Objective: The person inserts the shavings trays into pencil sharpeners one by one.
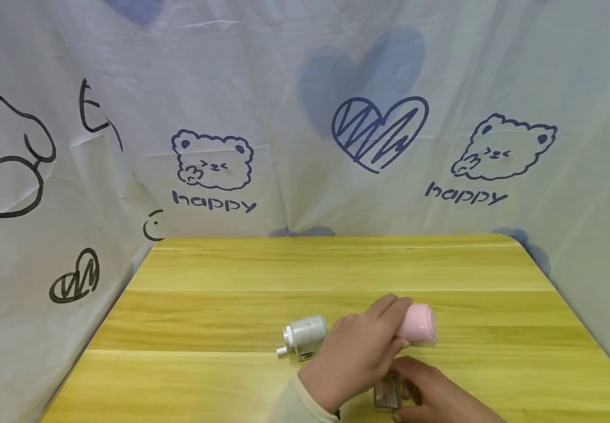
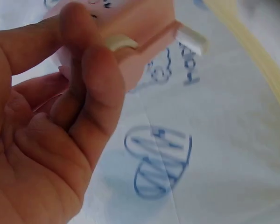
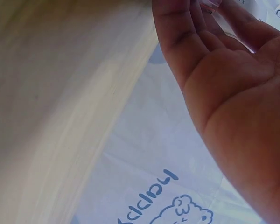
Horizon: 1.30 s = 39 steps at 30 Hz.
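My left hand [image 1: 355, 349] grips a pink rounded object [image 1: 417, 323] above the table. In the left wrist view, this pink object [image 2: 144, 21] has small dark marks and a white stub [image 2: 192, 39] at one side; fingers hide part of it. Lower down and closer to me, my right hand [image 1: 434, 390] holds a small clear rectangular box [image 1: 386, 395] by its side. Only a sliver of a clear thing shows at the fingertips of the right hand [image 3: 238, 93] in the right wrist view. A whitish-grey cylindrical object [image 1: 307, 332] with a white end and stub lies left of my left hand.
Under the hands is a yellow wood-grain table [image 1: 204, 317] with rounded far corners. White cloth [image 1: 284, 117] printed with hearts, bears and the word "happy" hangs behind it and along both sides.
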{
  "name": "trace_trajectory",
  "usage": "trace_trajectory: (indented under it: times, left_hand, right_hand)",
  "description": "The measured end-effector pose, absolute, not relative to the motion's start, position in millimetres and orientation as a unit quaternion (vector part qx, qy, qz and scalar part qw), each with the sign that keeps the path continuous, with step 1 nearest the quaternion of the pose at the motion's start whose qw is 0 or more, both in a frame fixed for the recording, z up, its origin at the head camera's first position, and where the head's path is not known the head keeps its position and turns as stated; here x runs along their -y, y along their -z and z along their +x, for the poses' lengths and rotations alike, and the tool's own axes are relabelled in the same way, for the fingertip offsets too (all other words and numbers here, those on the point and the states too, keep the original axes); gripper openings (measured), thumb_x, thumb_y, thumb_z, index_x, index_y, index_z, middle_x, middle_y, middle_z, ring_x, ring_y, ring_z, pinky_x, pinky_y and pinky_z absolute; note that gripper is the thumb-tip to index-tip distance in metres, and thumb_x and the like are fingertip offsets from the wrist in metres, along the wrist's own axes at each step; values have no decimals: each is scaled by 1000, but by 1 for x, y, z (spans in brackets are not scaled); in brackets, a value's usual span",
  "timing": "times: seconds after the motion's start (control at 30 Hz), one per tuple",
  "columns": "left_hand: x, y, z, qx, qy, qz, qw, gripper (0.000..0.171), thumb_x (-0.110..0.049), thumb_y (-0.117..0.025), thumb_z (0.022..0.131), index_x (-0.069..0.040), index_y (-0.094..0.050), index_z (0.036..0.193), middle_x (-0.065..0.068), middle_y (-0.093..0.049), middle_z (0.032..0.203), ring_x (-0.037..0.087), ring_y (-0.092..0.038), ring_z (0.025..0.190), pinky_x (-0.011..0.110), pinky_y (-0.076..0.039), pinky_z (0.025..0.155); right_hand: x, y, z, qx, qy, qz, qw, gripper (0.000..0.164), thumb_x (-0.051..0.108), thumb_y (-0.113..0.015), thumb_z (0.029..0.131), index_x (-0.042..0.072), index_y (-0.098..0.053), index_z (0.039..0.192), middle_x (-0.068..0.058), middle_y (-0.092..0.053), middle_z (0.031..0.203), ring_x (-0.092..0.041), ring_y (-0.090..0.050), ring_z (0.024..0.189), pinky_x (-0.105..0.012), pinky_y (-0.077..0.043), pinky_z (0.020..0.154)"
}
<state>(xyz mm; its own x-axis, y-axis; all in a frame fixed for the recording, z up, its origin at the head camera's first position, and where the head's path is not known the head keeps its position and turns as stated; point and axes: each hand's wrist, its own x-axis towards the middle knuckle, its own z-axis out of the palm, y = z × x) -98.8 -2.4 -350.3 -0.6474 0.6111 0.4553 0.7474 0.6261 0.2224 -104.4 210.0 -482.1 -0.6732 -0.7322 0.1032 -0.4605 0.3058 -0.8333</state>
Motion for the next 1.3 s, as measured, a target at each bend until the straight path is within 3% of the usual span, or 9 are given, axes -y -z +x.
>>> trace_trajectory:
  times: [0.13, 0.33, 0.47, 0.7, 0.97, 1.3]
  left_hand:
    - [28, 352, -89, 883, 228, -370, 179, 47, -33, -52, 97, -15, -43, 140, -4, -54, 123, 5, -57, 80, 21, -46, 63]
    - [62, 366, -71, 903, 253, -325, 123, 49, -37, -42, 101, -16, -36, 145, 0, -50, 135, 14, -60, 96, 29, -50, 76]
    - [81, 380, -62, 909, 265, -314, 76, 49, -39, -47, 99, -14, -41, 142, 2, -53, 132, 16, -59, 100, 32, -50, 77]
    - [98, 399, -61, 907, 311, -282, 17, 48, -34, -65, 88, -21, -54, 133, -3, -59, 126, 12, -58, 102, 33, -50, 79]
    - [101, 427, -77, 912, 310, -268, 4, 51, -23, -71, 83, -14, -57, 131, -1, -60, 124, 13, -58, 104, 33, -49, 84]
    - [95, 435, -79, 915, 305, -263, 3, 51, -25, -68, 85, -12, -55, 132, 2, -59, 126, 16, -58, 107, 35, -48, 87]
  right_hand:
    - [-209, 482, -106, -787, 460, -368, 184, 63, 24, -67, 88, 11, -40, 144, -7, -54, 112, -8, -50, 71, -26, -46, 58]
    - [-210, 479, -106, -796, 457, -339, 207, 58, 27, -68, 88, 10, -44, 138, -7, -50, 101, -11, -48, 75, -28, -45, 60]
    - [-208, 476, -106, -807, 450, -309, 224, 63, 29, -69, 87, 9, -43, 140, -7, -50, 104, -11, -49, 77, -29, -45, 62]
    - [-205, 476, -106, -813, 443, -304, 223, 64, 29, -70, 86, 7, -43, 140, -8, -49, 108, -10, -49, 76, -27, -45, 59]
    - [-204, 476, -106, -813, 446, -296, 229, 63, 28, -70, 86, 7, -44, 139, -9, -49, 110, -10, -49, 75, -28, -45, 59]
    - [-203, 475, -105, -816, 443, -294, 225, 61, 26, -69, 87, 9, -44, 139, -9, -48, 109, -10, -49, 74, -27, -45, 59]
